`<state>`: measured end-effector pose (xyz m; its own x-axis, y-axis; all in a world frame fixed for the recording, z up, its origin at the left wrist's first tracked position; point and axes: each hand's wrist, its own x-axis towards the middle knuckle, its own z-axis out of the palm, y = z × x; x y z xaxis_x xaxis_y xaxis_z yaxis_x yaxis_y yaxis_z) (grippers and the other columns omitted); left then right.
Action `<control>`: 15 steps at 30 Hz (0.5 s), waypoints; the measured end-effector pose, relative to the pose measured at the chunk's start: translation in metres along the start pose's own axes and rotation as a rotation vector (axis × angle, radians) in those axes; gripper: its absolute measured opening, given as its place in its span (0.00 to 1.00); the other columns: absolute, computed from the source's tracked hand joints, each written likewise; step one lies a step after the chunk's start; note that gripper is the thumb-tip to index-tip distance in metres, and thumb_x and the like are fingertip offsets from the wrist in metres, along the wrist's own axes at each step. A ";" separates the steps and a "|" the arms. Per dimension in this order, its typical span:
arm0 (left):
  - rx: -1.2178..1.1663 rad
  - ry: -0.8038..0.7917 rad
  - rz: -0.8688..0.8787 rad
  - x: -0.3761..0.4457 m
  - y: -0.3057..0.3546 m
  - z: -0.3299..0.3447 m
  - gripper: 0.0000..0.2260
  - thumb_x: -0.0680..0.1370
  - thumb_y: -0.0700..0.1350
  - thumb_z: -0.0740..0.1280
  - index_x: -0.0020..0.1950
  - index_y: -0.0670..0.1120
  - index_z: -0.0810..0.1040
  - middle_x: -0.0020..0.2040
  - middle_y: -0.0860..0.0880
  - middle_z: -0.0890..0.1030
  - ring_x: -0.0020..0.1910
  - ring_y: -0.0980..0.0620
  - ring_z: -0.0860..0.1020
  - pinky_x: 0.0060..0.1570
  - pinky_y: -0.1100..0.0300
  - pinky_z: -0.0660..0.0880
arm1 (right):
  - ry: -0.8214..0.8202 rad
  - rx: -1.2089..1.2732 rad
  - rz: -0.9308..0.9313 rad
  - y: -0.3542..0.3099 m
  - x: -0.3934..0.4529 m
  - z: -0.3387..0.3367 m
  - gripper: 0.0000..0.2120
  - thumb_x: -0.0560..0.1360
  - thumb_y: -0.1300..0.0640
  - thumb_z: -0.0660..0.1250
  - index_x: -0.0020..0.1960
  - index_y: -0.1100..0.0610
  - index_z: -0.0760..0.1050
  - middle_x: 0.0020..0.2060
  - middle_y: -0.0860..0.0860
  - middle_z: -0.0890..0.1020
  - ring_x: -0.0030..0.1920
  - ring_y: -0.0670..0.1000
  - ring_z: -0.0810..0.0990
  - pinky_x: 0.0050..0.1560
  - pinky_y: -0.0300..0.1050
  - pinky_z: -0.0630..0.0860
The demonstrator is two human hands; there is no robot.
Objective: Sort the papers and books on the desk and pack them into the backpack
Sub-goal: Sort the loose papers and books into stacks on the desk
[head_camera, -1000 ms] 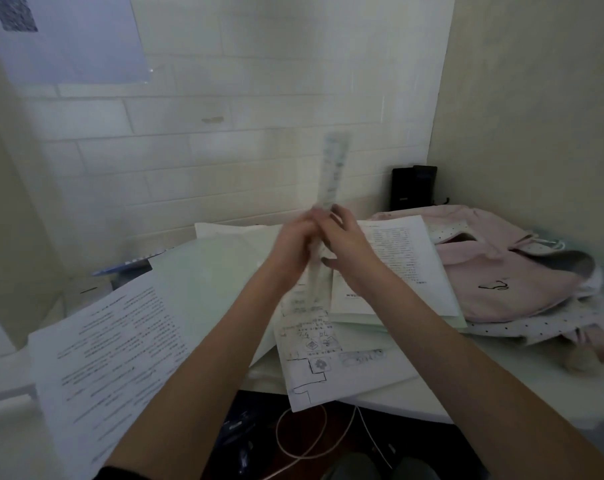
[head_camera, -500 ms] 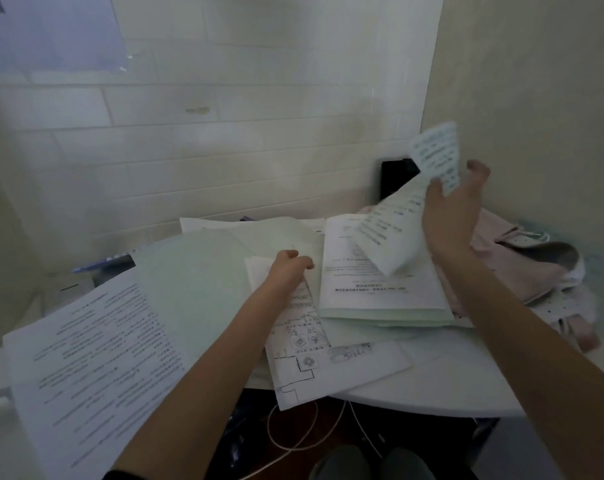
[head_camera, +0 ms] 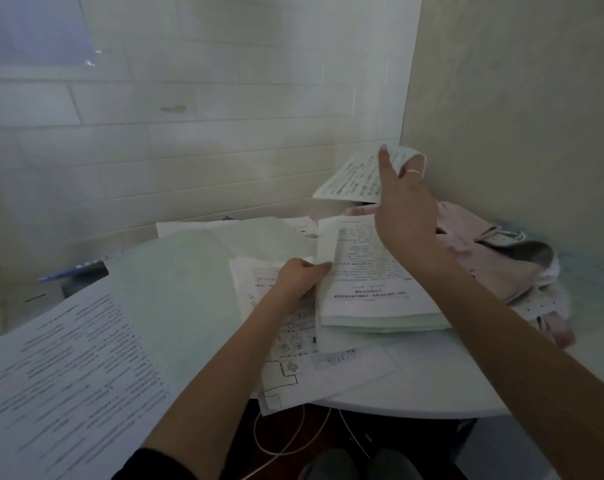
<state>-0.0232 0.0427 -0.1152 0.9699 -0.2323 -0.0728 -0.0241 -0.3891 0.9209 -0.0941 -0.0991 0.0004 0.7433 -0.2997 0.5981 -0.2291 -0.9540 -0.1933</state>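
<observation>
Right hand [head_camera: 406,209] raised, fingers pinching a printed sheet [head_camera: 354,176] above the pink backpack [head_camera: 494,258], left hand [head_camera: 298,275] gripping the edge of a paper stack [head_camera: 369,289] just right of it

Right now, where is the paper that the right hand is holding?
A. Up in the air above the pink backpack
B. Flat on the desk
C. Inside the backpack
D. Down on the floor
A: the right hand holds the printed paper raised near the wall corner, above the pink backpack, clear of the desk.
</observation>
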 end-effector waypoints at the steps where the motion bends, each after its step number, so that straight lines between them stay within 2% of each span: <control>1: -0.026 -0.059 -0.005 -0.001 0.004 0.001 0.17 0.74 0.56 0.70 0.46 0.42 0.79 0.39 0.48 0.80 0.35 0.51 0.77 0.35 0.63 0.72 | 0.022 -0.048 -0.027 -0.005 0.001 -0.001 0.38 0.76 0.67 0.63 0.78 0.52 0.46 0.69 0.63 0.60 0.55 0.60 0.74 0.45 0.52 0.73; 3: -0.099 -0.168 -0.029 -0.005 0.012 0.002 0.17 0.73 0.57 0.71 0.50 0.44 0.78 0.43 0.51 0.82 0.41 0.53 0.81 0.38 0.63 0.76 | 0.037 -0.101 -0.054 -0.015 0.005 -0.002 0.38 0.75 0.65 0.65 0.78 0.54 0.49 0.69 0.63 0.60 0.54 0.60 0.74 0.41 0.50 0.68; 5: -0.137 -0.182 -0.047 -0.002 0.010 0.002 0.16 0.74 0.51 0.71 0.56 0.43 0.77 0.49 0.48 0.83 0.47 0.50 0.81 0.45 0.57 0.79 | -0.016 -0.172 -0.063 -0.028 0.007 -0.002 0.34 0.76 0.63 0.65 0.77 0.58 0.52 0.71 0.62 0.60 0.57 0.60 0.74 0.43 0.50 0.69; 7: -0.223 -0.141 -0.077 -0.001 0.004 0.002 0.17 0.75 0.41 0.71 0.62 0.38 0.75 0.56 0.42 0.81 0.52 0.43 0.81 0.54 0.49 0.78 | -0.184 -0.263 -0.078 -0.039 0.005 0.002 0.23 0.78 0.63 0.62 0.72 0.60 0.64 0.68 0.60 0.67 0.59 0.58 0.75 0.46 0.48 0.70; 8: -0.276 -0.119 -0.097 0.000 0.000 0.002 0.17 0.75 0.37 0.70 0.63 0.36 0.75 0.56 0.39 0.81 0.53 0.41 0.80 0.55 0.47 0.78 | -0.282 -0.279 -0.074 -0.043 0.003 0.007 0.18 0.77 0.63 0.61 0.67 0.59 0.69 0.65 0.58 0.71 0.59 0.57 0.75 0.48 0.46 0.71; 10: -0.376 -0.101 -0.116 0.001 -0.007 0.001 0.15 0.76 0.35 0.67 0.62 0.33 0.74 0.51 0.39 0.81 0.47 0.41 0.81 0.49 0.48 0.79 | -0.461 -0.273 -0.048 -0.047 -0.004 0.021 0.15 0.77 0.62 0.61 0.64 0.58 0.72 0.62 0.55 0.75 0.61 0.56 0.75 0.52 0.46 0.72; 12: -0.471 -0.129 -0.119 -0.001 -0.012 0.000 0.12 0.78 0.34 0.64 0.61 0.34 0.74 0.48 0.41 0.81 0.43 0.44 0.81 0.43 0.50 0.79 | -0.638 -0.203 -0.007 -0.049 -0.009 0.037 0.15 0.78 0.58 0.61 0.63 0.60 0.72 0.54 0.57 0.77 0.54 0.55 0.77 0.50 0.47 0.74; 14: -0.523 -0.170 -0.108 -0.001 -0.016 -0.003 0.12 0.79 0.34 0.62 0.62 0.34 0.73 0.50 0.39 0.81 0.47 0.43 0.81 0.48 0.49 0.78 | -0.902 -0.039 0.136 -0.052 -0.011 0.054 0.14 0.80 0.58 0.59 0.59 0.67 0.74 0.40 0.59 0.78 0.41 0.55 0.79 0.40 0.49 0.78; 15: -0.535 -0.186 -0.096 -0.002 -0.018 -0.005 0.13 0.79 0.34 0.61 0.63 0.33 0.72 0.52 0.39 0.80 0.49 0.42 0.80 0.51 0.49 0.78 | -0.991 0.065 0.233 -0.052 -0.011 0.062 0.14 0.81 0.59 0.57 0.57 0.69 0.74 0.37 0.61 0.78 0.37 0.56 0.79 0.35 0.50 0.79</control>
<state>-0.0231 0.0546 -0.1296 0.9014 -0.3904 -0.1870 0.2347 0.0778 0.9689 -0.0518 -0.0455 -0.0441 0.8773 -0.3094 -0.3670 -0.4218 -0.8618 -0.2817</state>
